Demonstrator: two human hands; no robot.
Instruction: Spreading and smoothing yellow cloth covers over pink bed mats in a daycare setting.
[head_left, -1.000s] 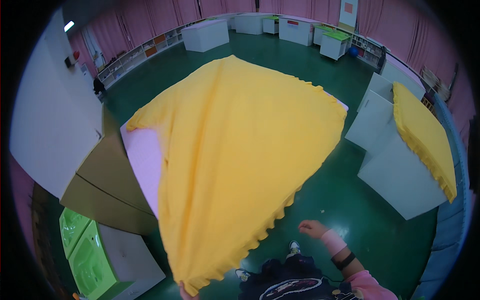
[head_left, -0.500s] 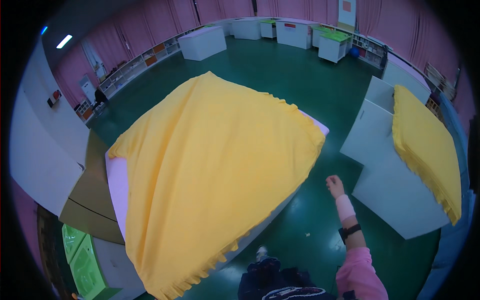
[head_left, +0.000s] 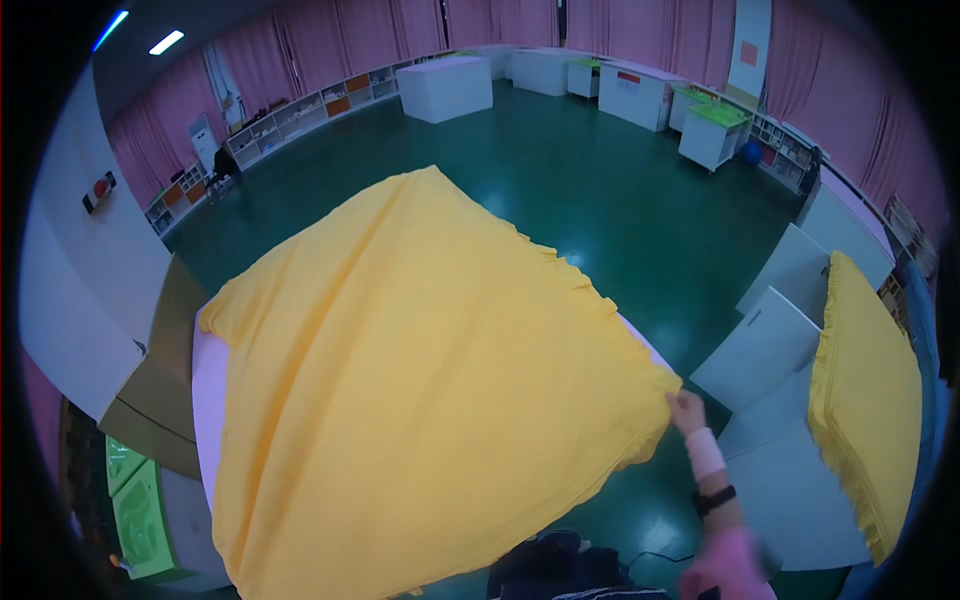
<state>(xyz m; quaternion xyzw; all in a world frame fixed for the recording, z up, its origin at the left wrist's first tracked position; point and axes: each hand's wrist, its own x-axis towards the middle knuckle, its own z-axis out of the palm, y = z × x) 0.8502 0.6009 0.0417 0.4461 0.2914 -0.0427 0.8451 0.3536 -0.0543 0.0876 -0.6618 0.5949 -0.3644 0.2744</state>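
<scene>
A large yellow cloth with a ruffled hem [head_left: 430, 370] lies over a table, its folds running from the far corner toward me. The table's pale pink top [head_left: 208, 385] shows at the left and in a thin strip at the right. My right hand [head_left: 686, 411] is closed on the cloth's right corner, fingertips pinching the ruffled edge. A light band wraps that wrist and a dark strap sits above it. My left hand is not in the picture.
At right, a white cabinet [head_left: 765, 345] stands beside a second table under a yellow ruffled cloth [head_left: 868, 400]. Green basins [head_left: 140, 515] are at lower left, near a brown panel [head_left: 160, 400]. White counters [head_left: 447, 88] line the far side of the green floor [head_left: 540, 160].
My right hand has moved from beside the table to the cloth's right corner and taken hold of it. The view has shifted, and the near hem now hangs lower.
</scene>
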